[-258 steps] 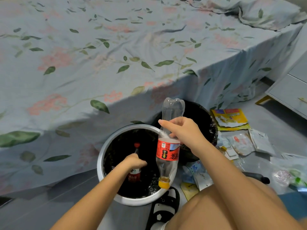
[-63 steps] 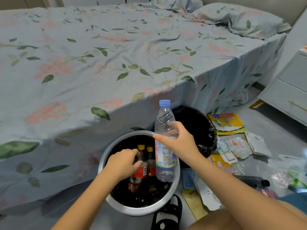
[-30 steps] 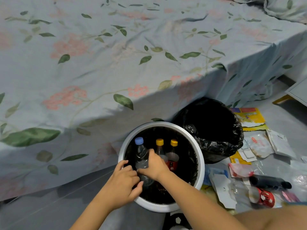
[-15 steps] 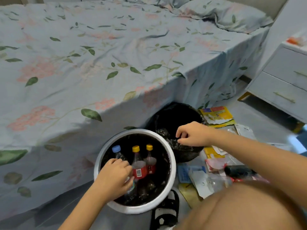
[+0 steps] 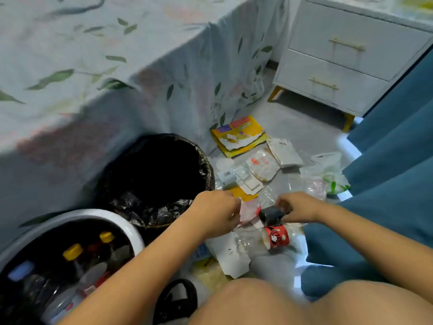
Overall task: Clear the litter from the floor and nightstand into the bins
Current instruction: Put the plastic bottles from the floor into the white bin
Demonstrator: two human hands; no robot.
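Both hands are down over the pile of litter on the floor (image 5: 304,120), between the bed (image 5: 93,55) and the blue curtain (image 5: 398,160). The right hand (image 5: 302,207) has its grip closed around a dark bottle (image 5: 273,214). The bottle lies on its side, with its long way running left to right, and one end pokes out toward the left hand. The left hand (image 5: 215,212) pinches a thin pink wrapper (image 5: 249,208) right next to that end. The two hands are near each other but not touching. The black bin (image 5: 206,165) stands just to the left of the left hand, so I think the wrapper has a very short trip. The white bin (image 5: 131,228) is nearer the person and farther left, and it already holds bottles with yellow caps (image 5: 73,250). I would guess the dark bottle goes there, so the right hand must cross over the left one. A red cup (image 5: 277,235), a yellow packet (image 5: 239,134) and more wrappers still lie on the floor. The nightstand (image 5: 351,55) stands well away at the back.
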